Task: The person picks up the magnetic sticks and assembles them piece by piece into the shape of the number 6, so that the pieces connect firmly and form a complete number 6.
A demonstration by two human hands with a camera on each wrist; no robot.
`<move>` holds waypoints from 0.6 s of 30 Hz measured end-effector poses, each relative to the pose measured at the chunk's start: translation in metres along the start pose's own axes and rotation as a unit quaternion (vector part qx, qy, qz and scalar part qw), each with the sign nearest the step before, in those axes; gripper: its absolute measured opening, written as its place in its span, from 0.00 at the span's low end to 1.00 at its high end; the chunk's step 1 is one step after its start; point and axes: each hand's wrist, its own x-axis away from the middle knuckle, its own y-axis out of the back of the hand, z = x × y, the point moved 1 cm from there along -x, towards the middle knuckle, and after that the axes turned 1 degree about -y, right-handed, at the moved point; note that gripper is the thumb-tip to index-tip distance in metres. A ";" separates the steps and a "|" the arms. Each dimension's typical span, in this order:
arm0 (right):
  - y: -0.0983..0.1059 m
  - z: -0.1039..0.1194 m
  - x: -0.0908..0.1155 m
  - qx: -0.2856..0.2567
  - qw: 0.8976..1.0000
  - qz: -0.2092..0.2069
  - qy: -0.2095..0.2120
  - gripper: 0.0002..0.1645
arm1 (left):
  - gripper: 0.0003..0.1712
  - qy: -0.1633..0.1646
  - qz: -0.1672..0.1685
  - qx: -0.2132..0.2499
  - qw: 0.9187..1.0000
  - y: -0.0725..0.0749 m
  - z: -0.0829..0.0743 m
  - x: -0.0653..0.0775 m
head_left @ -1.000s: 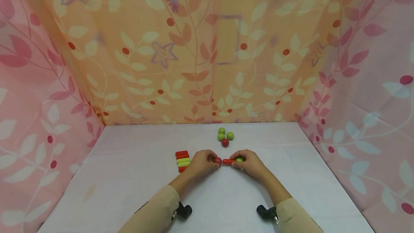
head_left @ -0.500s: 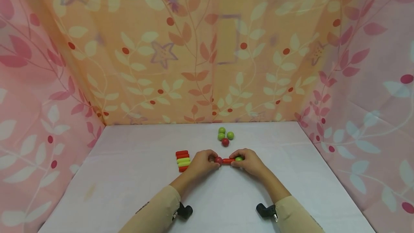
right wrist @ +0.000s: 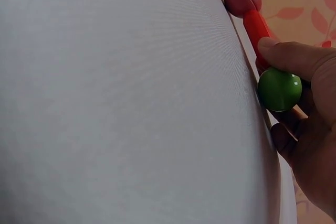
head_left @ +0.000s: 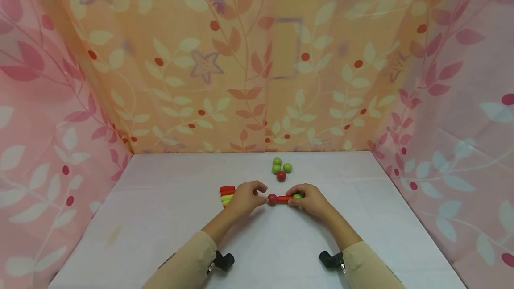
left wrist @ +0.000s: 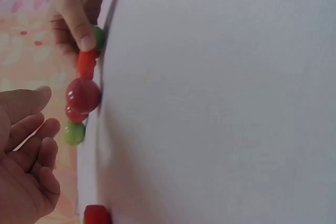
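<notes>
A red rod (right wrist: 255, 29) lies between a dark red ball (right wrist: 243, 0) and a green ball (right wrist: 280, 89), the three joined end to end on the white table. My right hand (head_left: 312, 200) pinches the rod near its green end between thumb and fingers. Just left of the red ball, my left hand (head_left: 246, 199) stands apart from it with fingers spread and nothing in them. In the left wrist view that hand's loosely bent fingers (left wrist: 48, 153) show beside the red ball.
Several red and yellow-green rods (head_left: 227, 192) lie side by side beyond my left wrist, partly hidden by it. Behind my hands sit a red ball (head_left: 281, 176) and three green balls (head_left: 287, 167). Patterned cloth walls (head_left: 241, 79) surround the white table (head_left: 160, 217).
The gap between the red ball and the rod closed as the ball met the rod's end. Since then my left hand has let go of the ball and drawn back left.
</notes>
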 end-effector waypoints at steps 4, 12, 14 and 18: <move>0.000 0.000 -0.001 0.001 1.000 -0.002 0.000 0.13 | 0.18 -0.017 -0.012 -0.011 1.000 0.012 0.003 0.005; -0.001 0.002 0.002 -0.001 1.000 -0.001 0.005 0.13 | 0.14 -0.044 -0.037 -0.042 0.997 0.035 0.016 0.027; -0.001 0.002 0.002 -0.002 1.000 -0.001 0.004 0.13 | 0.14 -0.053 -0.044 -0.044 0.997 0.039 0.021 0.032; 0.001 0.000 0.002 0.005 1.000 -0.003 0.006 0.13 | 0.16 -0.066 -0.057 -0.035 0.996 0.044 0.031 0.042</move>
